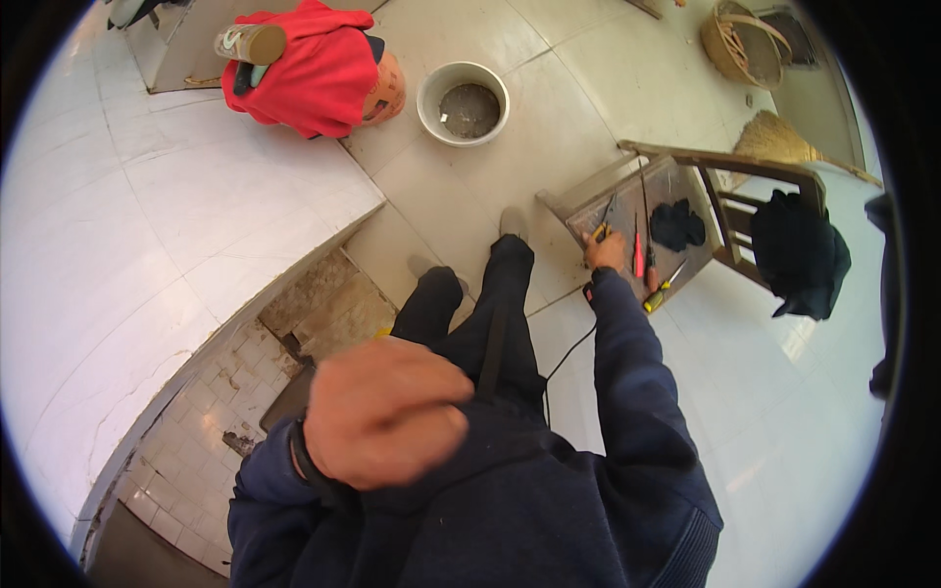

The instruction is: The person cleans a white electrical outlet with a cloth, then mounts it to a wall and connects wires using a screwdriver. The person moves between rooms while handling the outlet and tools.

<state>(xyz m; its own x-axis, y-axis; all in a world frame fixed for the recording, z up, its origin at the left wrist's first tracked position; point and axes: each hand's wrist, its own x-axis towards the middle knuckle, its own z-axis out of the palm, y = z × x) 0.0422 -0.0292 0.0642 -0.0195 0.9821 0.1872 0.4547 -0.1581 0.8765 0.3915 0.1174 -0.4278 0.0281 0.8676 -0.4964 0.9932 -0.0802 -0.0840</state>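
At the front edge of a wooden chair's seat (676, 181), my right hand (605, 252) has its fingers closed on a yellow-and-black-handled tool (600, 233). A thin dark shaft extends from that tool; its exact kind is hard to see. Beside it on the seat lie a red-handled screwdriver (638, 257), a long thin tool with a brown-red handle (652, 279), a yellow-and-black screwdriver (663, 294) and a crumpled black cloth (678, 225). My left hand (387, 412) is raised close in front of my body, blurred, with fingers curled and their tips hidden.
A white counter (147, 225) runs along the left. Red cloth (304, 69) covers an orange container, with a jar (257, 44) on top. A round bucket (463, 103) stands on the tiled floor. Black clothing (799, 255) hangs on the chair back, near a broom (774, 142) and a wicker basket (740, 49).
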